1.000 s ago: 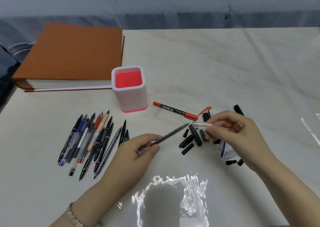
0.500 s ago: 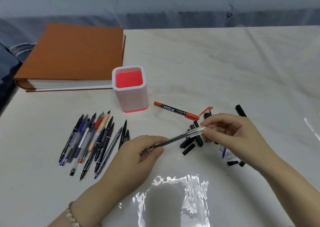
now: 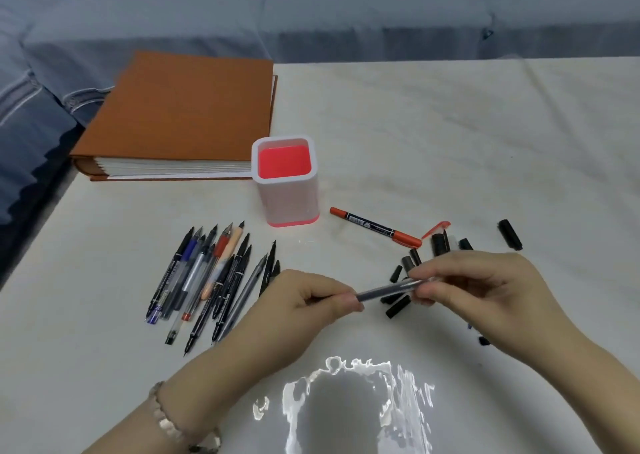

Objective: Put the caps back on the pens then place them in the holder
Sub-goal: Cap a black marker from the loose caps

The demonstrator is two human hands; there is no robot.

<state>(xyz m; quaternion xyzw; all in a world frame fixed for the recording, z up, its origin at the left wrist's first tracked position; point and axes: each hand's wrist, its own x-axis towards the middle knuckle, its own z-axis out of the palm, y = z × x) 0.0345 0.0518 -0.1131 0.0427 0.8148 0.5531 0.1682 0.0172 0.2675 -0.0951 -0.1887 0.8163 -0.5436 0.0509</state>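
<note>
a white marbled surface [image 3: 450, 135] carried the whole job, with a thick orange-covered album [image 3: 180, 114] lying closed at its far left corner, out of the working area. just beside the album stood the pen holder [image 3: 287, 207], a white square cup with a red inside, upright and with no pen showing in it; none of the pens had yet gone in. a row of uncapped pens [image 3: 207, 280] lay side by side to the left, tips pointing away, apparently sorted there to be taken one at a time. a red marker [image 3: 375, 226] rested alone between the holder and a scatter of loose black caps [image 3: 440, 245] on the right, within easy reach of the capping hand. the left hand [image 3: 301, 308] pinched the rear of a grey gel pen [image 3: 384, 289] and held it level above the surface, while the right hand [image 3: 485, 287] closed thumb and fingertips on a clear cap [image 3: 417, 282] seated over the pen's tip, the two grips opposed along the barrel, seemingly to push the cap home. whether the cap was fully seated could not be told.
</note>
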